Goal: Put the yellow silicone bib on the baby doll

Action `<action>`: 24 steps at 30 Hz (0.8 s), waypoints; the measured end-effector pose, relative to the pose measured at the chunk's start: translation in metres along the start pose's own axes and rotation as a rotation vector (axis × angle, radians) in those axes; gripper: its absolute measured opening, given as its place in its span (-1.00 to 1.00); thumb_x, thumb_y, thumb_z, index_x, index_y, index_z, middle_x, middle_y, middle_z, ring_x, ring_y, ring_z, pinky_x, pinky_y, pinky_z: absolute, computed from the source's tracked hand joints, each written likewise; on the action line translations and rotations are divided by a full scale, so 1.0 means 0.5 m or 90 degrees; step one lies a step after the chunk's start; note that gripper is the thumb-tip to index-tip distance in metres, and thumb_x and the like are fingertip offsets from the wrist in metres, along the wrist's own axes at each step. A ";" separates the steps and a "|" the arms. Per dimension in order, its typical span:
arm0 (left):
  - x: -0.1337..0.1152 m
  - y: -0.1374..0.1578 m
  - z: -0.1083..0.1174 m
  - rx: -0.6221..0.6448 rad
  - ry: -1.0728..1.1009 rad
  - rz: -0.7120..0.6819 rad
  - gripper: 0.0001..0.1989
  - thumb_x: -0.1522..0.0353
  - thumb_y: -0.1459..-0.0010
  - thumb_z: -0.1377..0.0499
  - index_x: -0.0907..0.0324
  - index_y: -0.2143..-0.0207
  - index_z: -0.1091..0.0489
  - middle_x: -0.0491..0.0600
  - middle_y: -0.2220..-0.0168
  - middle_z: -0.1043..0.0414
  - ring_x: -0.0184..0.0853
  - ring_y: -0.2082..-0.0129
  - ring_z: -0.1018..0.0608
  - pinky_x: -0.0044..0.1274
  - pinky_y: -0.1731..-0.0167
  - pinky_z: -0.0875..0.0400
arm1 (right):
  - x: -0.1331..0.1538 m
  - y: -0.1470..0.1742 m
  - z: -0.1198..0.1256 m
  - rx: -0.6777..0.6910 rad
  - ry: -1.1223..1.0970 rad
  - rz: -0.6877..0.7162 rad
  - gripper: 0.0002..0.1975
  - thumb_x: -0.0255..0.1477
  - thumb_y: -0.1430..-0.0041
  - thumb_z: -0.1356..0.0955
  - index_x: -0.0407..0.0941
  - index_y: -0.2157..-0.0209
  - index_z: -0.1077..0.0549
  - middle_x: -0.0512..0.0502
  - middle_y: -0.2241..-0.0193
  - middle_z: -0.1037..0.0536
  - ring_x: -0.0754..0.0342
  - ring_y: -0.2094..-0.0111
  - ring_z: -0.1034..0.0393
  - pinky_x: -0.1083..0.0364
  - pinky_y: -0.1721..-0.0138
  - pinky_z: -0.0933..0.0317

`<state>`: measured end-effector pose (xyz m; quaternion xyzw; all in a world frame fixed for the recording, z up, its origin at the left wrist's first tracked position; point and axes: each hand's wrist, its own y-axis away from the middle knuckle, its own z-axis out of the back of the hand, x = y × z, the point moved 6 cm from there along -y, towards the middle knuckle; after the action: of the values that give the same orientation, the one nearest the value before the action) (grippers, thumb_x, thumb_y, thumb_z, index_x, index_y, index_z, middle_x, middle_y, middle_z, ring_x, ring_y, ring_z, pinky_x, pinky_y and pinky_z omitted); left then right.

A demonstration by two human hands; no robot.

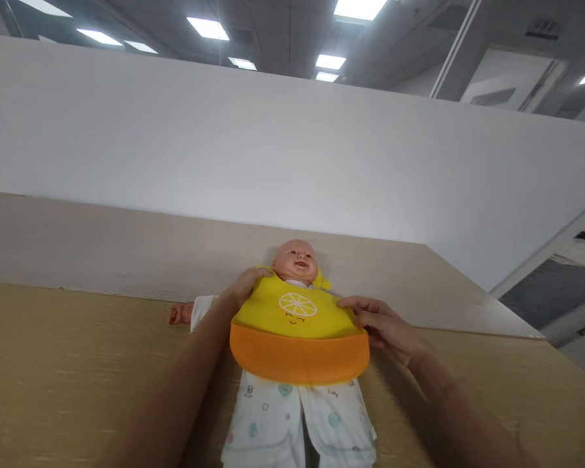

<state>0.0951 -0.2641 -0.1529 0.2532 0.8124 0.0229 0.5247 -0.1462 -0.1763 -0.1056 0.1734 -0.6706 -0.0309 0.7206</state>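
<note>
A baby doll in white printed pyjamas (292, 416) lies on its back on a tan wooden tabletop (53, 364), head pointing away. Over its chest sits a yellow silicone bib with an orange catch pocket (297, 331), pocket apparently empty. The right hand (387, 328) touches the bib's right edge, fingers loosely curled; the left hand (246, 284) rests at the left shoulder strap, grip unclear.

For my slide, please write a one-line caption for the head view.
Both hands, left hand and right hand, touch a yellow-orange bib on a doll lying on a table.
</note>
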 end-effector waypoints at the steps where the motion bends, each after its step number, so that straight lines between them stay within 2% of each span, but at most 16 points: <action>1: -0.001 0.003 -0.003 0.001 0.006 0.004 -0.84 0.40 0.07 -0.14 0.31 0.43 -0.44 0.02 0.53 -0.47 -0.33 0.58 -0.48 -0.56 0.53 -0.38 | 0.005 -0.008 0.005 -0.006 0.020 0.003 -0.53 -0.46 0.25 -0.31 -0.15 0.16 -0.41 0.13 0.64 -0.27 0.31 0.69 -0.01 0.28 0.71 0.17; 4: -0.001 0.014 -0.011 -0.012 0.019 0.031 -0.81 0.40 0.06 -0.12 0.32 0.38 -0.43 0.05 0.51 -0.48 -0.29 0.56 -0.51 -0.53 0.51 -0.40 | 0.027 -0.059 0.025 -0.119 0.074 0.022 -0.56 -0.47 0.18 -0.31 -0.15 0.14 -0.37 0.07 0.60 -0.39 0.23 0.62 -0.24 0.26 0.63 -0.05; 6: 0.000 0.018 -0.013 -0.027 0.020 0.043 -0.80 0.41 0.05 -0.11 0.32 0.36 -0.43 0.07 0.50 -0.49 -0.27 0.55 -0.52 -0.52 0.50 -0.41 | 0.032 -0.111 0.029 -0.192 0.085 0.013 -0.71 -0.48 0.15 -0.31 -0.20 0.28 -0.40 -0.02 0.56 -0.44 0.16 0.53 -0.35 0.24 0.56 -0.15; 9: 0.002 0.018 -0.012 -0.043 0.026 0.052 -0.81 0.39 0.02 -0.09 0.31 0.36 -0.41 0.08 0.51 -0.49 -0.26 0.57 -0.52 -0.50 0.51 -0.41 | 0.018 -0.197 0.004 -0.153 0.075 -0.022 -0.93 -0.50 0.15 -0.31 -0.22 0.52 -0.38 -0.04 0.63 -0.41 0.17 0.59 -0.31 0.23 0.60 -0.09; 13: 0.006 0.010 -0.008 -0.049 0.054 0.051 -0.82 0.36 0.01 -0.11 0.28 0.36 -0.40 0.04 0.53 -0.48 -0.26 0.59 -0.50 -0.48 0.50 -0.42 | -0.002 -0.254 -0.014 -0.111 0.063 -0.011 -0.92 -0.56 0.26 -0.34 -0.19 0.67 -0.31 0.07 0.78 -0.26 0.27 0.73 -0.09 0.23 0.68 0.13; 15: 0.006 0.009 -0.005 -0.064 0.061 0.050 -0.85 0.37 0.03 -0.13 0.27 0.38 -0.39 0.02 0.54 -0.47 -0.28 0.61 -0.50 -0.50 0.53 -0.41 | -0.008 -0.261 -0.011 -0.112 0.060 -0.004 -0.88 -0.57 0.30 -0.36 -0.18 0.69 -0.29 0.11 0.82 -0.20 0.29 0.75 -0.01 0.23 0.69 0.20; 18: 0.003 0.010 -0.006 -0.069 0.076 0.040 -0.87 0.41 0.05 -0.13 0.27 0.39 -0.39 0.00 0.53 -0.47 -0.30 0.60 -0.50 -0.53 0.54 -0.40 | -0.008 -0.267 -0.003 -0.128 0.018 0.025 -0.83 -0.47 0.27 -0.35 -0.14 0.68 -0.23 0.15 0.84 -0.12 0.29 0.76 0.04 0.23 0.69 0.21; 20: 0.003 0.011 -0.008 -0.058 0.084 0.040 -0.87 0.41 0.05 -0.14 0.27 0.39 -0.39 0.00 0.52 -0.48 -0.30 0.58 -0.51 -0.52 0.53 -0.40 | -0.003 -0.275 -0.001 -0.140 -0.025 0.056 -0.81 -0.42 0.25 -0.34 -0.12 0.66 -0.19 0.15 0.81 -0.14 0.28 0.74 0.00 0.23 0.67 0.16; 24: 0.007 0.009 -0.003 -0.045 0.094 0.049 -0.84 0.40 0.05 -0.13 0.28 0.37 -0.39 0.02 0.53 -0.47 -0.27 0.57 -0.52 -0.50 0.51 -0.41 | 0.006 -0.293 -0.013 -0.145 -0.096 0.091 -0.84 -0.47 0.30 -0.32 -0.13 0.62 -0.20 0.13 0.75 -0.24 0.26 0.68 -0.12 0.24 0.64 0.05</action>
<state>0.0944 -0.2586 -0.1537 0.2629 0.8372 0.0905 0.4710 -0.1120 -0.3132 -0.1456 0.0400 -0.7257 -0.0683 0.6834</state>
